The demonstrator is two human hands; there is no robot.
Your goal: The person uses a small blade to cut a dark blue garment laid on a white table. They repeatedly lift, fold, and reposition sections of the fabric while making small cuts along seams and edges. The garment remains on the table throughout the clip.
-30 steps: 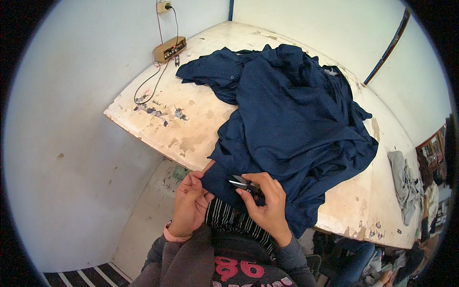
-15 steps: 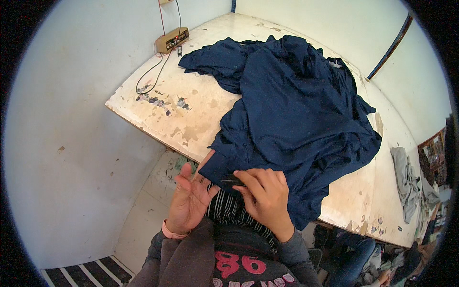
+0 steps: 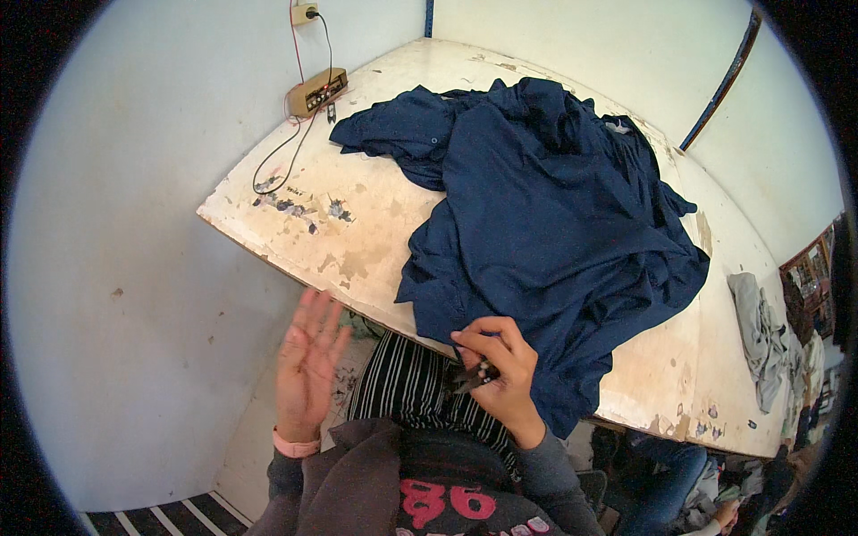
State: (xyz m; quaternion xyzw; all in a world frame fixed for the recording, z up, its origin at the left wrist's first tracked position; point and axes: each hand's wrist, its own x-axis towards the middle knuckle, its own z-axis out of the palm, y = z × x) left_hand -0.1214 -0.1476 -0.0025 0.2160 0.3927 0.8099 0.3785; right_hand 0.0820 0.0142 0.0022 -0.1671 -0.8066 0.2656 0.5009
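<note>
A navy shirt (image 3: 554, 205) lies crumpled over the table, its near edge hanging past the front rim. With thumb and forefinger, my right hand (image 3: 502, 362) pinches the shirt's lower edge. Tucked in that same palm is a pair of small dark thread snips (image 3: 468, 379), blades pointing left and partly hidden by the fingers. My left hand (image 3: 308, 357) holds nothing; its fingers are spread, left of the shirt and beside the table's front edge. A pink band circles that wrist.
A tan radio-like box (image 3: 318, 93) with a cord stands on the worn pale table (image 3: 357, 241) at the far left, a small dark tool (image 3: 332, 113) beside it. Grey cloth (image 3: 755, 339) lies at the right. A white wall (image 3: 143, 223) rises at the left.
My left hand has come away from the shirt's corner and moved left, fingers spread. My right hand has turned, the snips now lower in its palm, and pinches the edge. The view has shifted slightly.
</note>
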